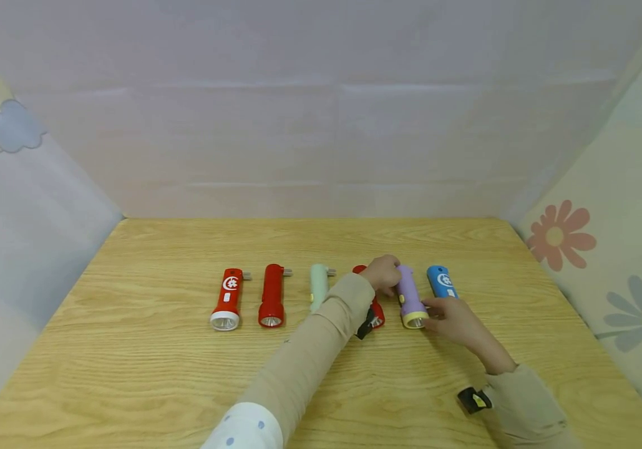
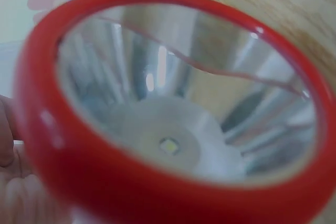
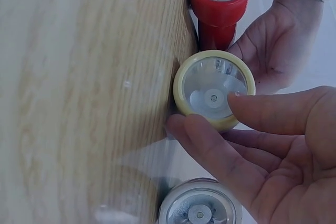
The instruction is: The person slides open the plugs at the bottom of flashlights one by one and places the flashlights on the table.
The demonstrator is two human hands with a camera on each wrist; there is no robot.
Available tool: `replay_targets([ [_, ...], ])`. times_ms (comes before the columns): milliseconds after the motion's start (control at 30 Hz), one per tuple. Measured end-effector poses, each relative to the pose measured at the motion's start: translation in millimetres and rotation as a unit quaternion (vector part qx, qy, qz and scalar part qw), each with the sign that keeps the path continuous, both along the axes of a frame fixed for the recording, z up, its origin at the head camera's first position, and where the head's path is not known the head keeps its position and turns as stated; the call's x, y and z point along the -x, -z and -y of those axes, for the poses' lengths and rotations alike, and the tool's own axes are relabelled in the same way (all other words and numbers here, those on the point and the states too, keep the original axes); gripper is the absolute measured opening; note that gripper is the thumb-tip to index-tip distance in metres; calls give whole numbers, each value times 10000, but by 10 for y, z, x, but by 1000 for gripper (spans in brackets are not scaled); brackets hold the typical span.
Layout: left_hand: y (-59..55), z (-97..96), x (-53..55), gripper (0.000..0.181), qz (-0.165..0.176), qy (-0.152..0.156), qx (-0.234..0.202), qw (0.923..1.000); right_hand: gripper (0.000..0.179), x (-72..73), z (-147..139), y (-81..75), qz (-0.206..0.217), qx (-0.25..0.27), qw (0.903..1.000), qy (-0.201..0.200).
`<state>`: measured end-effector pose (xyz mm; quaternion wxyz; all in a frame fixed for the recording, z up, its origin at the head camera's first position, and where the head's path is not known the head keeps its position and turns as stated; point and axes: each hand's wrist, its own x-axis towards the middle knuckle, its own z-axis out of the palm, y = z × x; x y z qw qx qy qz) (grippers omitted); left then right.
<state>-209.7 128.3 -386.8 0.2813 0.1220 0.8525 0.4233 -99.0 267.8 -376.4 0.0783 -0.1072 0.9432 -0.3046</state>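
Observation:
A purple flashlight (image 1: 408,288) with a yellow rim (image 3: 178,85) lies on the table, lens toward me. My left hand (image 1: 381,274) holds its far end, fingers partly hidden in the head view. At the lens end, my right hand (image 1: 458,324) pinches the rim, with the thumb in front of the lens in the right wrist view. A red flashlight (image 1: 377,312) lies under my left wrist, partly covered; its red rim (image 2: 42,124) fills the left wrist view. Right of the purple one is a blue flashlight (image 1: 442,282), its near end hidden by my right hand.
To the left in the same row lie a pale green flashlight (image 1: 318,284), a plain red flashlight (image 1: 272,293) and a red flashlight with a white rim (image 1: 229,296). Metal plug prongs stick out at their far ends. Cloth walls border the wooden table (image 1: 146,374).

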Motion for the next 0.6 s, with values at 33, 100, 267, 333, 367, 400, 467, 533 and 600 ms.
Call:
replay_targets([
  [33,-3,-1,-4,41,13,-13,-15,10000,36,-3,3,-1,24,32,10000,21],
  [100,-4,-6,-11,41,22,-44,-24,10000,36,-11,9,0,72,82,9999,71],
  [267,-11,-5,-16,40,21,-107,-75,9999,37,-30,15,6,113,96,9997,177],
  [333,-16,-8,-15,40,24,-168,-117,9998,38,-37,18,7,103,74,9997,227],
  [367,-18,-9,-15,40,16,-199,-143,9997,38,-40,19,8,84,61,9996,250],
  [400,-18,-9,-16,39,15,-228,-177,9996,38,-43,21,8,73,63,9996,271],
  [467,-19,-10,-20,39,-20,-263,-218,9994,38,-50,23,6,19,57,9996,290],
  [533,-21,-12,-27,38,-41,-290,-293,9991,37,-55,25,6,-58,41,9996,283],
  [600,-25,-15,-34,36,-67,-340,-343,9988,37,-58,27,6,-132,44,9995,277],
])
